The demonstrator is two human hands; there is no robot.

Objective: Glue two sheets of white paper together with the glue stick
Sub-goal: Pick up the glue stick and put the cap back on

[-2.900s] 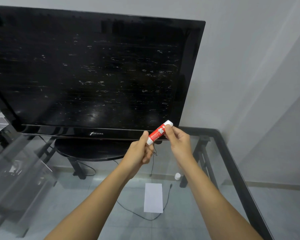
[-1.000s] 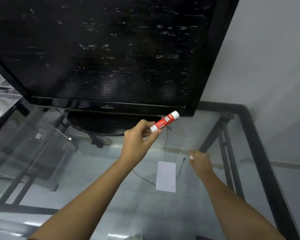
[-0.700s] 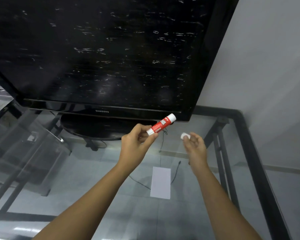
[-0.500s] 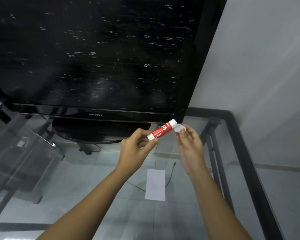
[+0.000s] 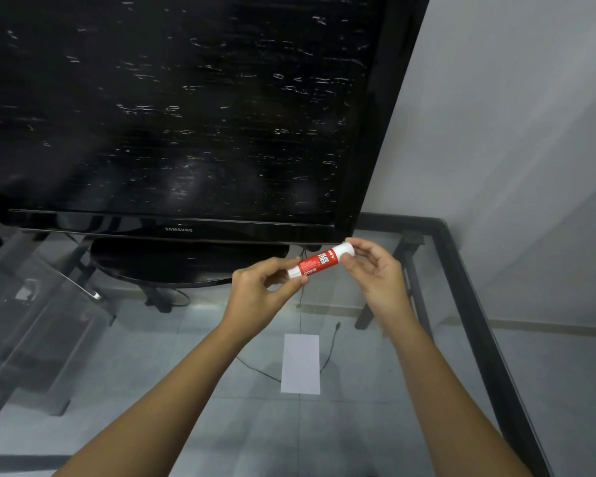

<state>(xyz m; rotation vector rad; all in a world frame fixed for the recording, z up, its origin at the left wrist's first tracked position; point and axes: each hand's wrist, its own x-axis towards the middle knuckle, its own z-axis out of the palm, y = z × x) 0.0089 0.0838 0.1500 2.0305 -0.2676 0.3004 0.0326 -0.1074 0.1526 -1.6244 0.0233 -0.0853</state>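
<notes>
Glue stick [image 5: 319, 262] held tilted above glass tabletop [image 5: 461, 270]: left hand [image 5: 260, 297] grip pinches base, right hand [image 5: 375, 270] grip closed on white cap end. Paper [image 5: 300, 363] below.

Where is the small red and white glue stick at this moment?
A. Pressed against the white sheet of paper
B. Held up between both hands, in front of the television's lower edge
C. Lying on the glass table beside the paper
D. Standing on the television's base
B: the red and white glue stick is in the air, the left hand gripping its lower end and the right hand at its white cap end, well above the white sheet of paper.
</notes>
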